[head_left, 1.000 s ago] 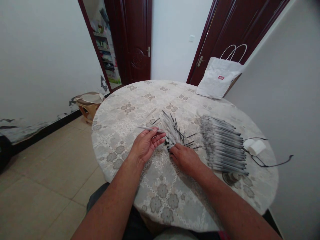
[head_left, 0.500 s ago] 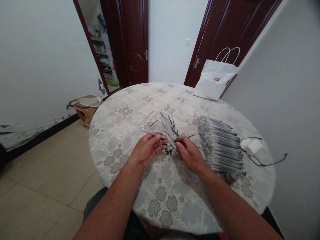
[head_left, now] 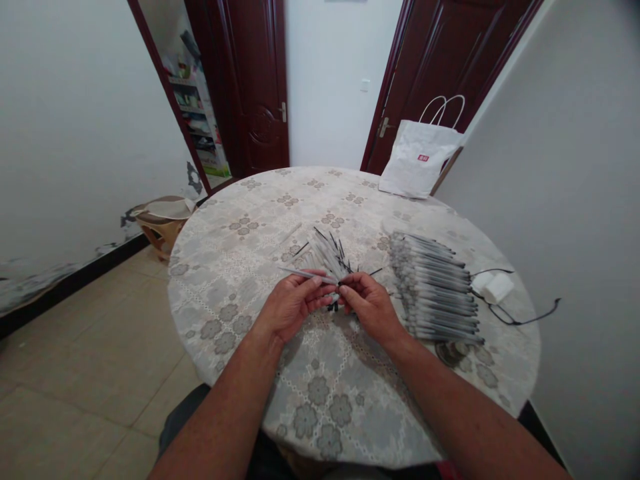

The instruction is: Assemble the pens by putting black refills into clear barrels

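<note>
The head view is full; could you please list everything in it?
Table: 1, grey-patterned, centre
Loose sticks: many, grey and black, centre
Stick row: 1, grey, table's right
Round object: 1, dark, beside row
Eyeglasses: 1 pair, dark, right of row
Unclear item: 1, white, by eyeglasses
Bag: 1, white, far right tabletop
Doors: 2, dark red, background
Shelves: several, pale, left doorway
Stool: 1, tan, left floor
Switch: 1, white, far wall
Held stick: 1, grey, in left hand
Left hand: 1, bare, centre
Right hand: 1, bare, centre
</note>
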Demonstrator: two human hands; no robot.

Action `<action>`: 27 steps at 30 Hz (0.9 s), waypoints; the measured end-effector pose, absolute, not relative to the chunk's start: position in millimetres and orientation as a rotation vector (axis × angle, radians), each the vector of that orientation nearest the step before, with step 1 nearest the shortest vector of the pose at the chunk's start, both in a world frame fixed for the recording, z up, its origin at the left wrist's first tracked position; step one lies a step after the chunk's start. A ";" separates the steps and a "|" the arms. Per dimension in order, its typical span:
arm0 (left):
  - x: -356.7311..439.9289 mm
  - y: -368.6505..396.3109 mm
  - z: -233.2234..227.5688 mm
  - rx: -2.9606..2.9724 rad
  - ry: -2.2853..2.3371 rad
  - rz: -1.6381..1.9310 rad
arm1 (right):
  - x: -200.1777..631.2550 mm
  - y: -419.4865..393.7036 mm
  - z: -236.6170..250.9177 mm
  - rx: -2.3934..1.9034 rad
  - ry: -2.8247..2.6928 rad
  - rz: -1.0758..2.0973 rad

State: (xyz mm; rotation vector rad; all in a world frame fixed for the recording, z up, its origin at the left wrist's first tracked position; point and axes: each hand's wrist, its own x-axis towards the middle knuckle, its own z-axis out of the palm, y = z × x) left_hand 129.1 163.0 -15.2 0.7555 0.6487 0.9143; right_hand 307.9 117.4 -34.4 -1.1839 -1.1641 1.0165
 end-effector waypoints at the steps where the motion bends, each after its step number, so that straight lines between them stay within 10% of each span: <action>1: 128.9 163.1 -15.4 0.756 0.645 0.914 | 307.6 117.5 -34.1 -1.184 -1.160 1.014; 27: 131.1 162.7 -19.2 0.890 0.746 0.896 | 310.4 108.8 -32.8 -1.367 -1.422 0.511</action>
